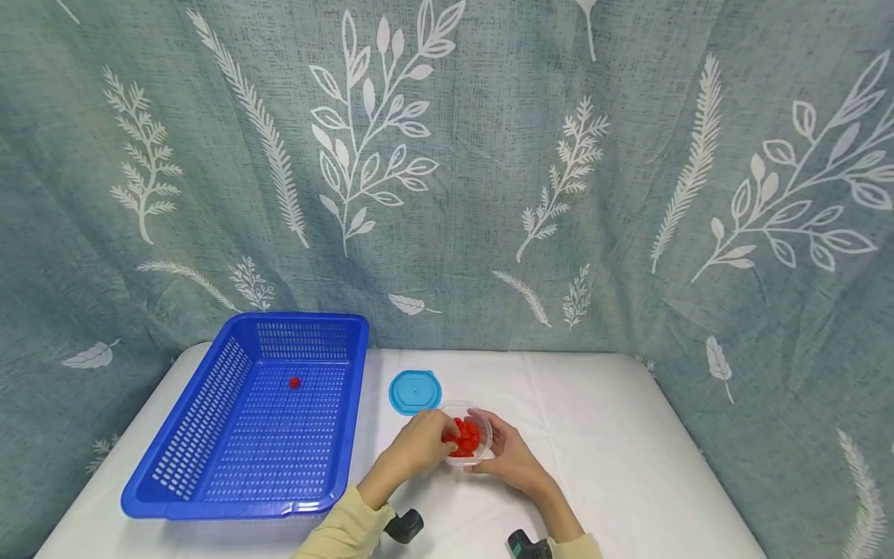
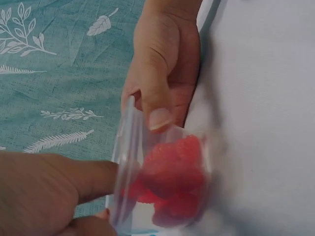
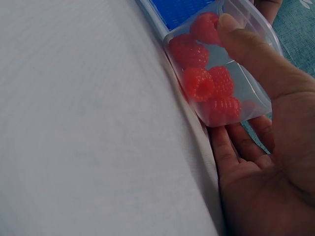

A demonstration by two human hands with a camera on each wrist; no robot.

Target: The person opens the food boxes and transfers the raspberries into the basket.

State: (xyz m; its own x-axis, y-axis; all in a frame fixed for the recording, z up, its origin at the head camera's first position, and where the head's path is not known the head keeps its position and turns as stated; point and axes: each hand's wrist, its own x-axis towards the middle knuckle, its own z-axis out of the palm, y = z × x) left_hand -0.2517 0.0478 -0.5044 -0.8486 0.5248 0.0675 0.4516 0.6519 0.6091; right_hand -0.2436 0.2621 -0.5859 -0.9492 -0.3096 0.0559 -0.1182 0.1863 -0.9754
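Note:
A small clear plastic container [image 1: 487,442] of red raspberries [image 1: 466,439] is gripped at its right side by my right hand [image 1: 510,456]. In the right wrist view the thumb [image 3: 246,46] lies along the container's wall, with other fingers under it. My left hand [image 1: 422,444] reaches over the rim from the left, fingertips inside among the raspberries [image 2: 172,182]. The rim and fruit partly hide these fingertips, so whether they pinch a raspberry is unclear. A single raspberry [image 1: 295,383] lies in the blue basket [image 1: 352,435].
A round light-blue lid [image 1: 415,392] lies flat on the white-covered table [image 1: 594,435], just behind the container. The large slotted basket takes up the table's left side. A patterned green curtain [image 1: 475,194] hangs behind the table and along both sides.

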